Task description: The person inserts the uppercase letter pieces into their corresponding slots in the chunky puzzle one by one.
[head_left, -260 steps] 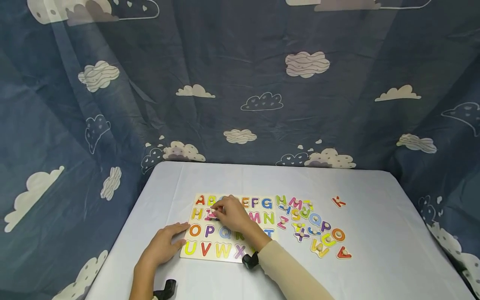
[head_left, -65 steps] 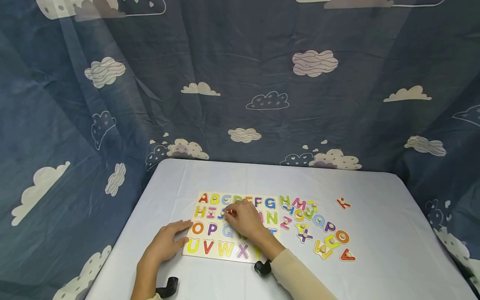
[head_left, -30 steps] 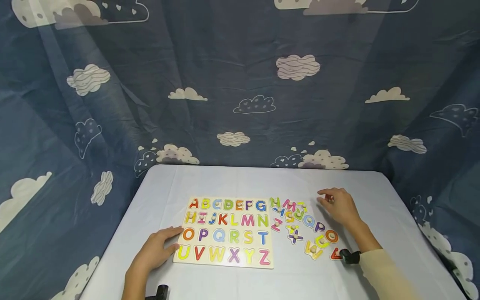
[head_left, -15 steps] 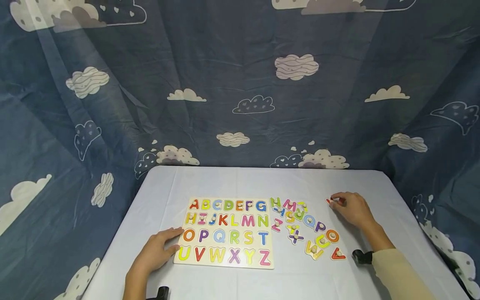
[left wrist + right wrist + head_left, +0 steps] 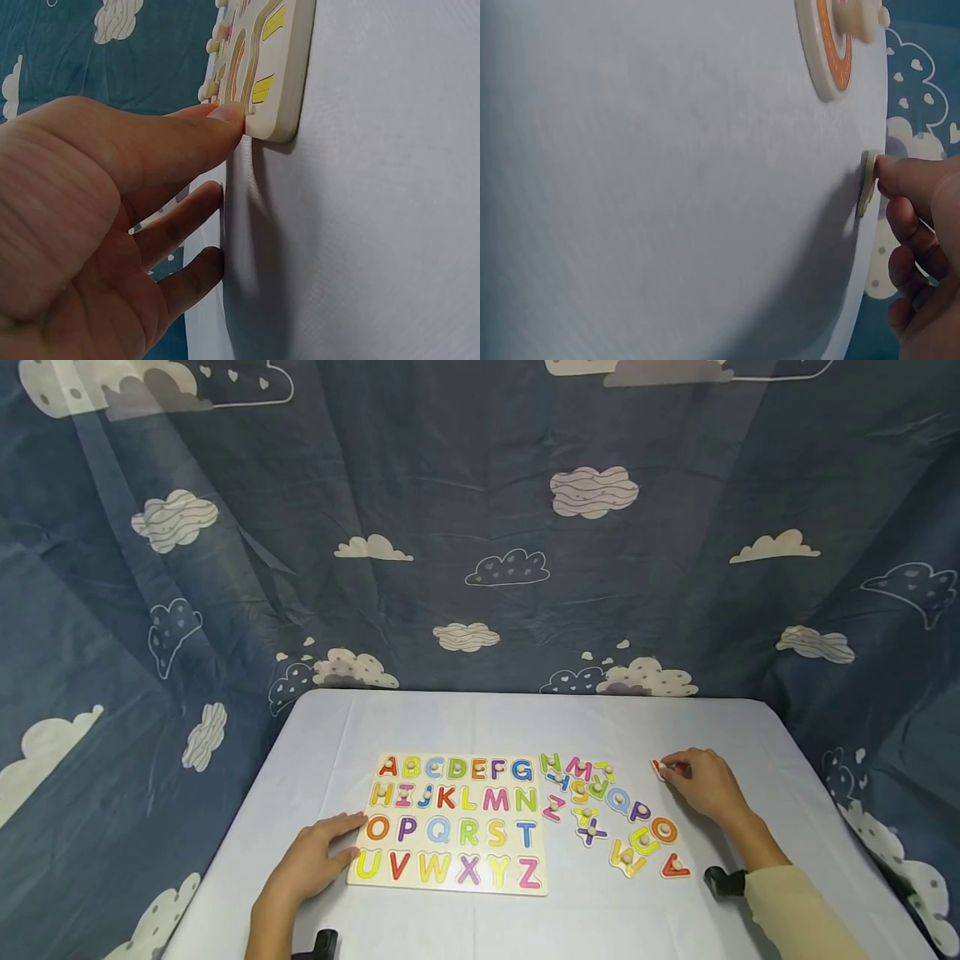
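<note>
A wooden alphabet puzzle board (image 5: 447,894) lies on the white table, with knobbed letter pieces sitting in its A to J places. My left hand (image 5: 309,860) rests at the board's left edge, fingers extended; in the left wrist view the thumb (image 5: 180,142) touches the board's corner. Far to the right, my right hand (image 5: 703,783) pinches the red letter K puzzle piece (image 5: 657,767), most of it hidden by the fingers. In the right wrist view, that piece (image 5: 867,184) shows edge-on at the fingertips, close to the table surface.
Several loose knobbed letters lie right of the board, among them an orange O (image 5: 663,830), a red V (image 5: 676,866), a yellow W (image 5: 626,858) and a pink Z (image 5: 553,808). A dark cloud-print curtain (image 5: 420,602) stands behind the table (image 5: 600,918).
The loose J piece now sits in the board. My right hand has left the board, moved right, and taken hold of the red K. The left hand stays at the board's edge.
</note>
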A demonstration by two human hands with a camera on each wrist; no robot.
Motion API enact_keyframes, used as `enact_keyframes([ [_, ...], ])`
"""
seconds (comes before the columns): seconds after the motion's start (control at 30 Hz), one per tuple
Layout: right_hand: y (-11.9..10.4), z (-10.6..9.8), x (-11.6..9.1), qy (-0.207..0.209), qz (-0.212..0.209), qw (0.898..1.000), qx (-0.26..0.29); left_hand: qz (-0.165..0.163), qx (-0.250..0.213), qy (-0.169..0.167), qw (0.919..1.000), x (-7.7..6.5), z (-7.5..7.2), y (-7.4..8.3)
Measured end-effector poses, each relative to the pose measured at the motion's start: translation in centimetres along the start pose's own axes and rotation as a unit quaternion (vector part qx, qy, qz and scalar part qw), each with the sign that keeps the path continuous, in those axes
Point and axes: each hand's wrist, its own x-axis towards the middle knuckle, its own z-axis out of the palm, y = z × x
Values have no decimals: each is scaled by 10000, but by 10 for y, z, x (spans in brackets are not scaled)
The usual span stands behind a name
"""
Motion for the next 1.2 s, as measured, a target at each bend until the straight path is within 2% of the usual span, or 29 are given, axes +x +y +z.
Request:
enact_keyframes([
  [0.27,-27,-6,-4,190,-189,9995,166,-18,-14,-1,10000,1,0,-1],
  [0.57,-68,-5,-3,91,-551,9982,233,-19,-56,-24,10000,0,0,-2],
  [0.83,-115,13,-1,29,-1074,9934,399,-49,-38,-19,10000,-2,-1,-2],
  [1.2,-179,40,-3,-94,-1523,9853,774,16,-66,15,10000,-2,0,1],
])
